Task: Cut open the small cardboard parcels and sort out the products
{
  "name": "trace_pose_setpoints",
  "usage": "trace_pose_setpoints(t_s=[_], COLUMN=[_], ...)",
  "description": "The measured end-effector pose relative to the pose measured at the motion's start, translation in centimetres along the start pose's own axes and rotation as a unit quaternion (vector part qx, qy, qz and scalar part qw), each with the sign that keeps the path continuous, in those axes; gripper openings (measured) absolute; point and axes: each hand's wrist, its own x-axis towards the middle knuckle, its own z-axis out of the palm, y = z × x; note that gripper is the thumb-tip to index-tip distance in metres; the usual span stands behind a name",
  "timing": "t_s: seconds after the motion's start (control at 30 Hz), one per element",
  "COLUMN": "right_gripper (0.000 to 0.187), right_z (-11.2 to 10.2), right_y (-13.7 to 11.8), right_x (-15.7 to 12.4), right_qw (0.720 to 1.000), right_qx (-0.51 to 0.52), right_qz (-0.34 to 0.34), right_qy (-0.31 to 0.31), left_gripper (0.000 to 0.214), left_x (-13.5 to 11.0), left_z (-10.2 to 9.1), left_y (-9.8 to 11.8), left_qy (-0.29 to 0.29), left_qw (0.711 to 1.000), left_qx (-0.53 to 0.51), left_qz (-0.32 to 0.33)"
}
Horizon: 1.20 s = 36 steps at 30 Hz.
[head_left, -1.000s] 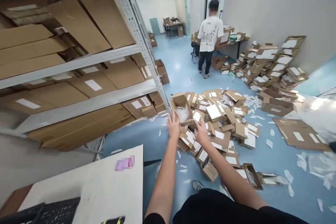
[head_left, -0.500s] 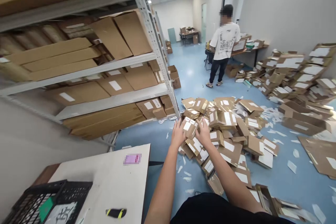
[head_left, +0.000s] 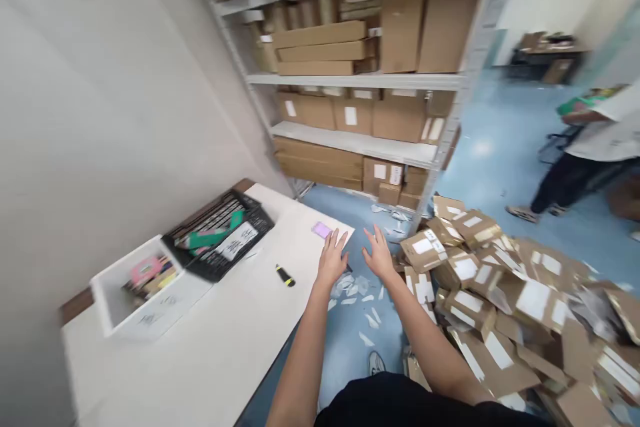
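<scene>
My left hand (head_left: pixel 332 257) and my right hand (head_left: pixel 378 255) are stretched out in front of me, fingers spread, both holding nothing. My left hand hovers over the far corner of the white table (head_left: pixel 220 347), near a small pink card (head_left: pixel 323 229). My right hand is over the blue floor, just left of a heap of small labelled cardboard boxes (head_left: pixel 480 280). A short black and yellow marker (head_left: pixel 285 275) lies on the table to the left of my left hand.
A black crate (head_left: pixel 220 235) and a white bin (head_left: pixel 145 290) stand on the table by the wall. A metal shelf rack (head_left: pixel 360 80) holds flat cardboard boxes. White paper scraps (head_left: pixel 357 290) litter the floor. Another person (head_left: pixel 585 153) stands at the right.
My view has swung left from the box heap toward the table and wall. Both hands have moved off the boxes, still spread and holding nothing.
</scene>
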Motion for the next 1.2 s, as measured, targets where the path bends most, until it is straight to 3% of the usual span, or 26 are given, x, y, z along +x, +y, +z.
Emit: trace_pose_setpoints(t_s=[0.17,0.33,0.53,0.73,0.9,1.03,1.13,1.2], right_gripper=[0.066,0.067,0.064,0.064,0.062,0.062,0.062,0.063], right_z=[7.1,13.1,19.3,24.7,28.0,30.5,32.3,33.5], right_y=[-9.6,-19.2,-30.2,-41.1,-48.1,-52.9,-56.1,-58.2], right_x=[-0.3,-3.7,-9.2,-15.7,-21.0,-24.6,-26.7,-27.9], right_qw=[0.99,0.972,0.937,0.893,0.84,0.788,0.747,0.721], right_qx=[0.043,0.082,0.097,0.118,0.154,0.191,0.216,0.232], right_qz=[-0.104,-0.173,-0.254,-0.327,-0.394,-0.443,-0.473,-0.487], right_qy=[-0.083,-0.14,-0.219,-0.284,-0.34,-0.383,-0.415,-0.435], left_gripper=[0.067,0.067,0.065,0.063,0.06,0.061,0.055,0.048], left_x=[-8.6,-18.1,-30.9,-44.7,-54.5,-59.5,-61.2,-61.5], left_z=[-5.3,-9.5,-15.3,-21.2,-23.9,-26.6,-30.3,-33.1], left_y=[-7.4,-13.4,-19.1,-23.3,-23.3,-21.8,-18.5,-14.1], left_qy=[0.05,0.096,0.163,0.212,0.256,0.313,0.396,0.477], left_qw=[0.992,0.974,0.94,0.88,0.826,0.769,0.706,0.652], left_qx=[0.024,0.025,0.042,0.083,0.103,0.103,0.122,0.178], left_qz=[-0.117,-0.204,-0.297,-0.418,-0.492,-0.547,-0.574,-0.562])
